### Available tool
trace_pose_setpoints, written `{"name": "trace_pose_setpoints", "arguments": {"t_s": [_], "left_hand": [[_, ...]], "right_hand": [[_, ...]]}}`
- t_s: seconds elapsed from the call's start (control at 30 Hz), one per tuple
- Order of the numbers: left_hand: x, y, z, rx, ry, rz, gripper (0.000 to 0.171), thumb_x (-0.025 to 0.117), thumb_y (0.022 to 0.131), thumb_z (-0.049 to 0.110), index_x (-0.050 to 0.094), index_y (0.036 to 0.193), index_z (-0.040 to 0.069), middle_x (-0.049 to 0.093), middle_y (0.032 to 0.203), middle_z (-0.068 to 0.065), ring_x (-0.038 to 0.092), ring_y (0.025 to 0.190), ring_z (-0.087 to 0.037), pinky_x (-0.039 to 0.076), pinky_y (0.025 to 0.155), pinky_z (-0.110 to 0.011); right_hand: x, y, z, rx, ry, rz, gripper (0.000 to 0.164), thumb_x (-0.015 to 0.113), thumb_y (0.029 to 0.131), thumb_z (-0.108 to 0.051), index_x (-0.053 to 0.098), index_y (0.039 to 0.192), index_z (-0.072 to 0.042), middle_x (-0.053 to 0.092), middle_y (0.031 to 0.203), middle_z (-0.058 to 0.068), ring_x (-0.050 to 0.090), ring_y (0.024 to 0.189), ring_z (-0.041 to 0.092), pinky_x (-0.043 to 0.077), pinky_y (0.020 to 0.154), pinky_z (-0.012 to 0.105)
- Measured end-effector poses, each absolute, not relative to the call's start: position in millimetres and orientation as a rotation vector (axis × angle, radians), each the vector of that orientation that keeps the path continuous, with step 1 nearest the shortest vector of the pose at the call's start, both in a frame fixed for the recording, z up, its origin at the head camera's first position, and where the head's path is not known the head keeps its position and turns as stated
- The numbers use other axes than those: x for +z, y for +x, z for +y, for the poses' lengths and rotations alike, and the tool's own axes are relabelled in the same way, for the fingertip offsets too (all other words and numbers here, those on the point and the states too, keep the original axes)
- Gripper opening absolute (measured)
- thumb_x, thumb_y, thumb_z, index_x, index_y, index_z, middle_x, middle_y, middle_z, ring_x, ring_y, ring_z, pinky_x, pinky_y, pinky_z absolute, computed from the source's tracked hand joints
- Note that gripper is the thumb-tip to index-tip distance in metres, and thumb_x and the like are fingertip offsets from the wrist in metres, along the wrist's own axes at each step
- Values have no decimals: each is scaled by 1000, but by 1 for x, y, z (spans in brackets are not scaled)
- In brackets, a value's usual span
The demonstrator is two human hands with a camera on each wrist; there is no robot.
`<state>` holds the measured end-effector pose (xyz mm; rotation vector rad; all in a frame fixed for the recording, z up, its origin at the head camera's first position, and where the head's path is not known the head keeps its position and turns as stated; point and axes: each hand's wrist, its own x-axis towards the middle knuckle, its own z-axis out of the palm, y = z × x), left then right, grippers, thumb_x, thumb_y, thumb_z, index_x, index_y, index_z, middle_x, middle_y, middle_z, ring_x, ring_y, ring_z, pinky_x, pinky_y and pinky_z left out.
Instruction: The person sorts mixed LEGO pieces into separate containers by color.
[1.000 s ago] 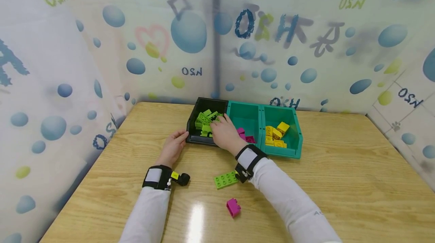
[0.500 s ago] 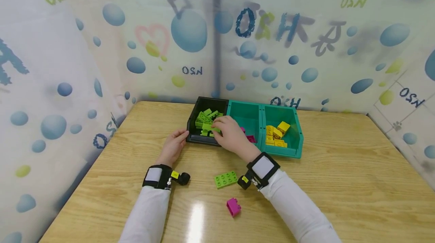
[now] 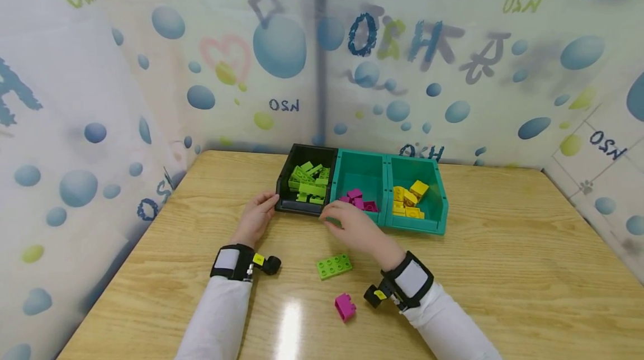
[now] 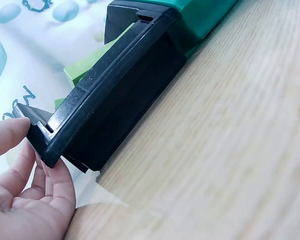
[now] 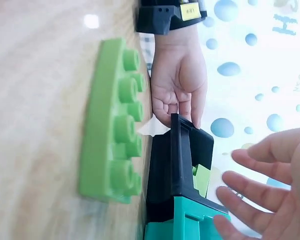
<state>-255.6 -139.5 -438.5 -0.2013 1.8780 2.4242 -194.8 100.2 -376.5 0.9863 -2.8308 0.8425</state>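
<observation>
My left hand [image 3: 255, 217] grips the front left corner of a black bin [image 3: 289, 205]. In the left wrist view the thumb lies on one side of that corner and the curled fingers [image 4: 60, 185] on the other. Lime green building bricks [image 3: 313, 188] are heaped inside the bin. My right hand [image 3: 357, 230] hovers in front of the middle bin, and the right wrist view shows its fingers [image 5: 255, 187] spread with nothing between them. Just nearer than this hand, a lime green eight-stud brick [image 3: 334, 266] lies flat on the table, studs up. Closer still lies a magenta brick [image 3: 345, 307], tipped on its side.
Two teal bins stand joined to the right of the black one. The middle teal bin [image 3: 361, 167] holds magenta bricks [image 3: 356, 197], partly hidden by the right hand; the right teal bin [image 3: 436, 203] holds yellow bricks [image 3: 410, 198]. A patterned cloth [image 3: 226, 24] hangs behind the wooden table [image 3: 503, 248].
My right hand has drawn back out of the black bin, toward me and to the right, uncovering the green bricks. My left hand has kept its hold on the bin's corner.
</observation>
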Motion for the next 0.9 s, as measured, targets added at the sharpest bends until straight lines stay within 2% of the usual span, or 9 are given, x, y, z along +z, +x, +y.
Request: {"name": "trace_pose_setpoints", "arguments": {"t_s": [0.17,0.43,0.7,0.9], "left_hand": [[-438,-255,-140,2432,-208,1867,11,51,97,6,57,89,11,51,88,7,48,79,-3,41,71,-17],[-438,-255,-139,2426,-228,1881,9,52,97,6,57,91,10,50,88,7,48,79,-2,41,72,-17],[-437,-255,-139,2430,-215,1878,10,52,97,8,58,90,11,50,91,6,47,79,-3,40,71,-17],[-439,-255,-139,2405,-231,1899,5,52,97,9,56,97,7,50,91,7,48,80,-2,41,72,-17]], "right_hand": [[-381,-186,105,835,1031,-2874,21,56,94,-10,66,110,-2,62,116,10,57,110,25,48,93,40],[-388,-183,111,844,975,-2954,25,57,94,-16,65,114,-5,60,120,10,56,114,26,46,96,41],[-392,-178,110,765,1022,-3051,43,65,89,-35,59,125,-10,57,126,6,54,116,23,46,97,38],[-392,-174,107,719,1040,-3101,52,70,84,-38,57,127,-13,54,130,7,52,119,24,45,97,40]]}}
